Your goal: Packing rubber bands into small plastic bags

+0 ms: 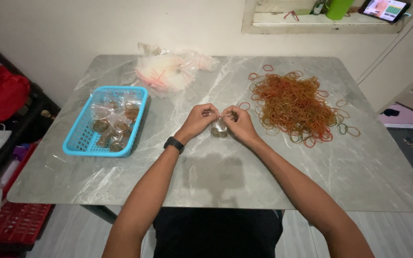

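**Pinching a small filled bag shut at mid-table**

Pinching the neck of a small clear bag (219, 128) from both sides: left hand (201, 119) and right hand (237, 122) both closed on the top of the plastic, fingertips nearly meeting above it. Resting on the grey marble table (225, 172) at its centre, brownish contents bunched at the bottom of the bag. Judged from this grip, sealing stage: neck gathered, no band visibly on it yet, though too small to tell for sure. Probably calling next for one hand to keep the neck twisted tight while the other frees itself for a band.

Lying just right of the right hand, a loose heap of rubber bands (292, 106), orange, red and a few green, with strays scattered round its edge; nearest stray close to the knuckles. Sitting well left of the left hand, a blue plastic basket (80, 143) holding several similar filled bags (115, 129). Lying beyond the hands toward the wall, a pile of empty clear bags (168, 71) with red strips. Worn on the left wrist, a black watch (174, 144).

Nothing between hands and band heap; only risk, contents spilling if the neck slackens.
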